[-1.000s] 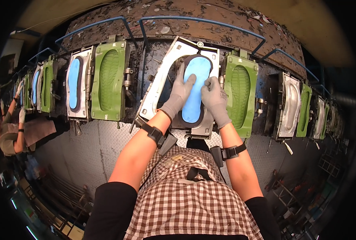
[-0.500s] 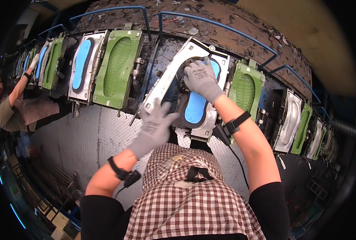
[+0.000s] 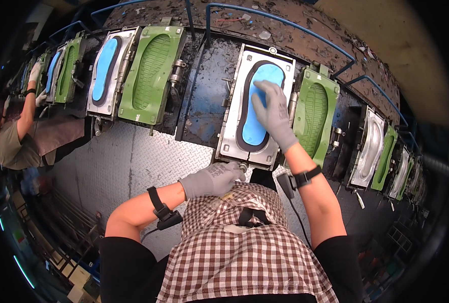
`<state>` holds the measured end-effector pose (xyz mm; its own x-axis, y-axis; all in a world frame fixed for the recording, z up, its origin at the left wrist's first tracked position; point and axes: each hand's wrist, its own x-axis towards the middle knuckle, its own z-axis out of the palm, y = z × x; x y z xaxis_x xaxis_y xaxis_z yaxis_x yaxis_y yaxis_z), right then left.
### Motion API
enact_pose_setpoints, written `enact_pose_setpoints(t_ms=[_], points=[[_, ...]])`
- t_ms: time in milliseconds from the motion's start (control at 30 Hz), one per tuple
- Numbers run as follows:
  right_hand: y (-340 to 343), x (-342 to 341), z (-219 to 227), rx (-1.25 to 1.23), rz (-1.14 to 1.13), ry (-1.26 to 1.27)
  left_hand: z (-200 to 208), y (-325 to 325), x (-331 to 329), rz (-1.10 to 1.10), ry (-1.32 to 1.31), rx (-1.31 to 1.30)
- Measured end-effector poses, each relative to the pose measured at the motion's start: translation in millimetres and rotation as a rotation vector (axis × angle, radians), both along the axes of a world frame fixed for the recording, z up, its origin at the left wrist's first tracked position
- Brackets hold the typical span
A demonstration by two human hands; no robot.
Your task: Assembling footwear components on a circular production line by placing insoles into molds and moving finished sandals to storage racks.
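In front of me lies an open shoe-sole mould whose silver metal half (image 3: pixel 229 121) holds a blue sole piece (image 3: pixel 255 132) with a black rim. Hinged to its right is the green half (image 3: pixel 313 113), with a sole-shaped, ribbed hollow. My gloved right hand (image 3: pixel 274 113) is over the blue piece, fingers apart and slightly bent; whether the fingertips touch it I cannot tell. At the mould's near end, my gloved left hand (image 3: pixel 214 181) has its fingers closed at a small metal latch (image 3: pixel 243 166), partly hidden by the hand.
Another open mould stands to the left, with a blue sole piece (image 3: pixel 105 70) and a green half (image 3: pixel 151 76). More moulds (image 3: pixel 368 149) line the right. Blue rails (image 3: pixel 285 24) run behind. A co-worker (image 3: pixel 25 134) reaches toward moulds at far left.
The silver frame, earlier swung out to the left, now lies flat around the blue piece. My left hand moved down and right to the near end; my right hand came off the far end.
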<state>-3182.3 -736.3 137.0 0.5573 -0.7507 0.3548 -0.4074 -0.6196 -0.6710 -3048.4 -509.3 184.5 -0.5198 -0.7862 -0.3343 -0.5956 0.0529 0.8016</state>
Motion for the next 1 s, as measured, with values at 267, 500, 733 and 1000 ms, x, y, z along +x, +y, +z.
enact_pose_setpoints(t_ms=[267,500,733,1000], points=[[67,-79,23,0.057,0.429,0.402,-46,-61,37,0.297,-0.223,-0.608],[86,-61,-13,0.035,0.149,0.013,-81,-60,6,0.589,0.064,-0.753],[115,-58,-13,0.126,-0.045,-0.098,-72,-45,-33,0.867,0.168,-0.799],[110,-69,2,0.070,0.112,0.108,-37,12,-44,0.952,-0.048,-0.617]])
